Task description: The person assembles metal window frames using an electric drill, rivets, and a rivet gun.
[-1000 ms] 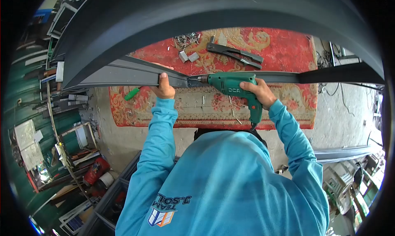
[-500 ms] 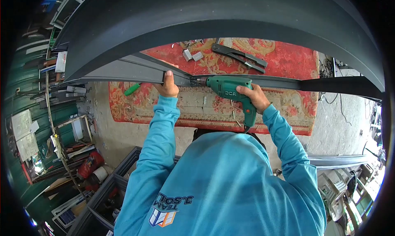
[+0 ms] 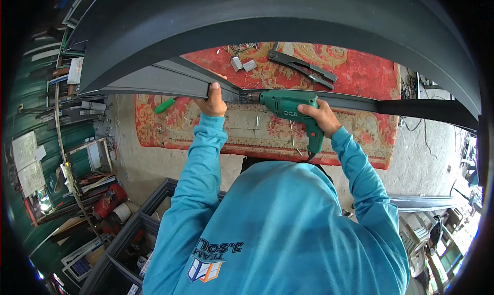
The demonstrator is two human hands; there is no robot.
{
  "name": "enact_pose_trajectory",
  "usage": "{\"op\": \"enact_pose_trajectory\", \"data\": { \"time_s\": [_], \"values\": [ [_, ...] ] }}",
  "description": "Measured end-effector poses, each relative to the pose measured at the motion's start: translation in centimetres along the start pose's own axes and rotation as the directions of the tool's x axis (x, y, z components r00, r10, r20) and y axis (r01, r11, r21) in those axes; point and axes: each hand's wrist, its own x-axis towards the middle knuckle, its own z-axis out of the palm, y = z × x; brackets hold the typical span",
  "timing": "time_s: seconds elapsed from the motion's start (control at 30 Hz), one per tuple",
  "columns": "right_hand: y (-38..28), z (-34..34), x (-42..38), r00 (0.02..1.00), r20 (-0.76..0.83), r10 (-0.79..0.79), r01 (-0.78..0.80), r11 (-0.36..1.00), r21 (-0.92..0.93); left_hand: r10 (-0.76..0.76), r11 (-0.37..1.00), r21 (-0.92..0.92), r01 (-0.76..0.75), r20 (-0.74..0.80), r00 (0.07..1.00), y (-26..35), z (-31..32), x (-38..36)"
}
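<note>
My left hand [image 3: 212, 100] grips the edge of a dark grey metal profile [image 3: 154, 81], thumb on top, close to a corner joint. In my right hand [image 3: 320, 116] is a green power drill [image 3: 290, 105], held by its handle and body. The drill's chuck points left, with its tip at the corner where the profile meets a second dark profile [image 3: 355, 102]. Whether the tip touches the metal is too small to tell. Beyond the drill, a black riveter-like hand tool [image 3: 301, 67] lies on the red patterned carpet [image 3: 360, 68].
A large dark frame piece [image 3: 267, 27] arches across the top of view. Small metal blocks [image 3: 249, 65], scattered screws and a green-handled tool [image 3: 164, 105] lie on the carpet. Dark frames [image 3: 123, 236] stand at lower left; stacked chairs [image 3: 414, 238] are at lower right.
The view has shifted slightly. Both hands keep their hold, and the drill stays at the corner with its handle tilted a little differently.
</note>
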Motion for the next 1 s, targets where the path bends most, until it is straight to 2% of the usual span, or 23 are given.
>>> {"op": "enact_pose_trajectory", "data": {
  "time_s": [0.1,0.17,0.2,0.3,0.43,0.53,0.63,0.73,0.77,0.8,1.0],
  "values": [
    [0.4,-1.0,1.4,0.999,0.039,0.029,-0.032,0.997,0.075,0.019,1.000,0.007,-0.019,0.037,0.999,-0.3,-0.2,0.0],
    [2.5,-2.2,3.1,0.996,-0.093,0.015,-0.018,1.000,-0.023,0.036,0.999,-0.030,-0.036,0.009,0.999,-0.7,-0.2,-0.2],
    [0.3,-1.6,2.1,0.999,-0.008,0.032,-0.032,0.999,-0.006,0.029,0.999,-0.031,-0.029,0.009,1.000,-0.6,-0.2,-0.3],
    [-1.6,-0.9,1.3,0.997,0.015,0.069,-0.069,0.996,-0.054,-0.001,0.999,-0.053,0.000,-0.017,1.000,-0.6,0.0,-0.5],
    [-1.2,-1.0,1.6,0.997,-0.027,0.078,-0.080,0.994,-0.073,0.000,0.999,-0.053,-0.002,-0.033,0.999,-0.7,-0.1,-0.5],
    [-1.0,-1.1,1.7,0.998,-0.062,0.025,-0.032,0.994,-0.104,0.000,0.999,-0.042,-0.002,-0.028,1.000,-0.3,0.1,-0.5],
    [-1.3,-1.0,1.4,1.000,-0.019,0.013,-0.015,0.992,-0.124,0.007,0.999,-0.038,-0.008,-0.022,1.000,-0.2,0.3,-0.3],
    [-1.0,-1.4,2.1,0.997,0.001,0.078,-0.077,0.986,-0.149,0.009,1.000,-0.022,-0.010,-0.024,1.000,-0.3,0.2,-0.3],
    [-0.6,-1.4,2.3,1.000,0.010,0.021,-0.020,0.987,-0.161,0.007,1.000,-0.013,-0.007,-0.024,1.000,-0.3,0.2,-0.3],
    [-0.6,-1.4,2.4,0.999,0.020,-0.037,0.040,0.984,-0.174,-0.004,0.992,-0.129,0.001,-0.019,1.000,-0.5,0.0,-0.2],
    [-1.2,-1.1,2.0,0.998,0.018,-0.066,0.068,0.979,-0.192,0.064,0.993,-0.101,-0.061,0.035,0.997,-0.5,-0.3,-0.1]
  ]
}}
